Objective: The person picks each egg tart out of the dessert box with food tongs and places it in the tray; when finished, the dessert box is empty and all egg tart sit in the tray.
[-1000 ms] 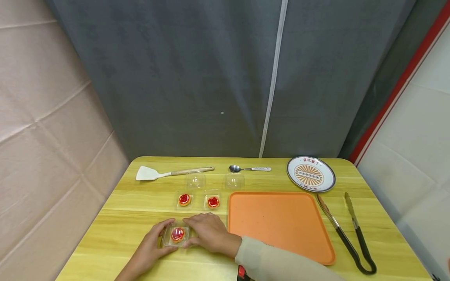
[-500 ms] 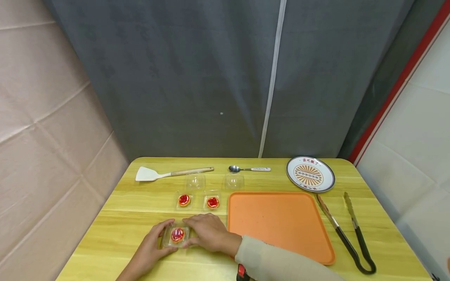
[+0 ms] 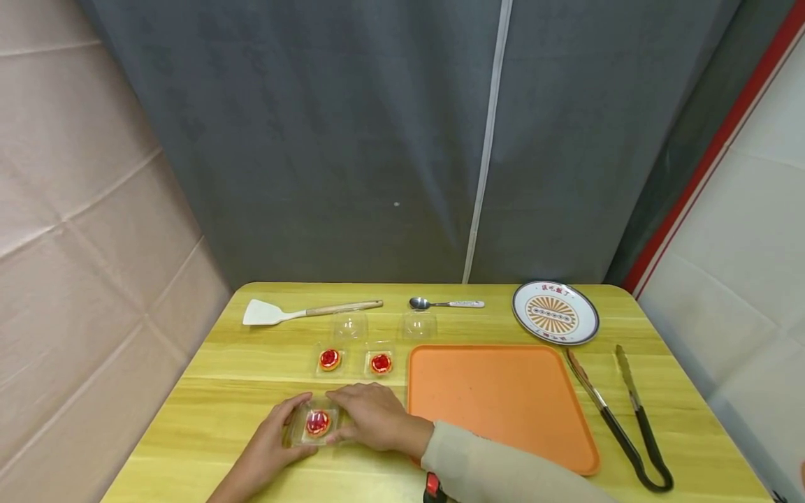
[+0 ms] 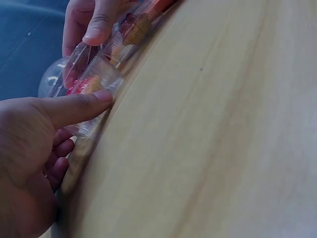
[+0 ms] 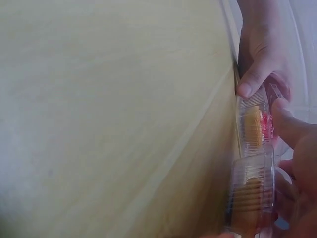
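At the near left of the table, both hands hold a small clear plastic pastry box (image 3: 299,434) with a red-topped tart (image 3: 318,422) inside. My left hand (image 3: 272,434) grips its left side; in the left wrist view the thumb (image 4: 81,106) lies along the base. From the other side, my right hand (image 3: 372,415) pinches the box's clear domed lid (image 4: 51,78), which stands slightly apart from the base there. Behind the hands are two more red-topped tarts, a left tart (image 3: 330,359) and a right tart (image 3: 381,362), each on a clear base.
Two clear domed lids, one left lid (image 3: 349,325) and one right lid (image 3: 419,325), lie behind the tarts. An orange tray (image 3: 490,405) is right of the hands, with black-handled tongs (image 3: 622,440) beyond. A spatula (image 3: 267,312), spoon (image 3: 421,302) and plate (image 3: 588,325) line the back.
Both hands keep almost the same place around the box. The reflection over the tart has changed, and the clear lid appears slightly shifted.
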{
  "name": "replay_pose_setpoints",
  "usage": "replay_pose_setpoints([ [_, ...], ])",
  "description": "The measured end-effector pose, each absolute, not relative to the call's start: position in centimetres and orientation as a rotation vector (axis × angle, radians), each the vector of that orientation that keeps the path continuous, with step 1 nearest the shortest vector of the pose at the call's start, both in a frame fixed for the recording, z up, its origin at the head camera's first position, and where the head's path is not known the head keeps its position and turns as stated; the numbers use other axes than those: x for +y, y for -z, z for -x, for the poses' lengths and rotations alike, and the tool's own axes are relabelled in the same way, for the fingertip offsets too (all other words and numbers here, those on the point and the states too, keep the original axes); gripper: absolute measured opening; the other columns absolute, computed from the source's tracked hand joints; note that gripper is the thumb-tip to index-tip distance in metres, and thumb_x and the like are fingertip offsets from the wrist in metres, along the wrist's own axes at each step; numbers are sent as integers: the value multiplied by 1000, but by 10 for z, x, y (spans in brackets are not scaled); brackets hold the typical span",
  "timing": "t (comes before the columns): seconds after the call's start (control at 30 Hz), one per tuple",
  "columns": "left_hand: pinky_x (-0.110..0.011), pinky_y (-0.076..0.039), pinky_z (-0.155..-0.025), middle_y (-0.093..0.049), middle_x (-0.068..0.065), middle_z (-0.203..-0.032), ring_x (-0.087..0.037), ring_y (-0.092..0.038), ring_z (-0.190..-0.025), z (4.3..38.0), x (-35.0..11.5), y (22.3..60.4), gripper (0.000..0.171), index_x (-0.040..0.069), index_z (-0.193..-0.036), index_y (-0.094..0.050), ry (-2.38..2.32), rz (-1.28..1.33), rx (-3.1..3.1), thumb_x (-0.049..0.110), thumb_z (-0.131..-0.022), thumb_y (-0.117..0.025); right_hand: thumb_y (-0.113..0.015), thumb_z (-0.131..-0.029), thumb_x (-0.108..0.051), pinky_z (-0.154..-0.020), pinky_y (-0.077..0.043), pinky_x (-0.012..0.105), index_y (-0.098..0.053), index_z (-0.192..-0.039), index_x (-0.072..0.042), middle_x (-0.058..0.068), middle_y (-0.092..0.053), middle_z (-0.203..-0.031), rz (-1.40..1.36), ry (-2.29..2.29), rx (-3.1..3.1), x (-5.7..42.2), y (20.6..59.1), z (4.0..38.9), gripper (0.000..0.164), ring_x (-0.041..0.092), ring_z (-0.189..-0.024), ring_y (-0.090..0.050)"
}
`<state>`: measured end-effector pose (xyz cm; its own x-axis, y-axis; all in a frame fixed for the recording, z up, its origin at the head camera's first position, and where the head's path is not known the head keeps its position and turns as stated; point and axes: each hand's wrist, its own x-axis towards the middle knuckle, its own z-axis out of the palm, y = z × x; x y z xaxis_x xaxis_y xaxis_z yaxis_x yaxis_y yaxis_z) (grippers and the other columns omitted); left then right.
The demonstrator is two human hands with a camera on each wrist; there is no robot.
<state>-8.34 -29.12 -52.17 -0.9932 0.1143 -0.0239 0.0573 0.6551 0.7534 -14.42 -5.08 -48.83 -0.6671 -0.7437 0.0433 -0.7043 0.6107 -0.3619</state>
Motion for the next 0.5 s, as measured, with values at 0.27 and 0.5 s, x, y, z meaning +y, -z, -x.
replay_pose_setpoints([
  [0.27,-58,-49,-103,-47,-18,-153,-39,-54,-129,81,-298,504,96,17,-156,-43,-1204,-244,2753,43,-76,-89,-62,-90,-66,-112,-47,42,-46,-156,-21,-4,-51,-155,1223,612,2695,-48,485,144,81,17,-139,-53],
  [0.5,-77,-43,-100,-50,-15,-152,-47,-49,-136,79,-298,475,74,16,-153,-50,-1142,-408,2919,40,-89,-80,-57,-96,-61,-117,-42,45,-35,-162,-27,-3,-47,-159,1330,732,2645,-41,469,146,77,18,-142,-48],
])
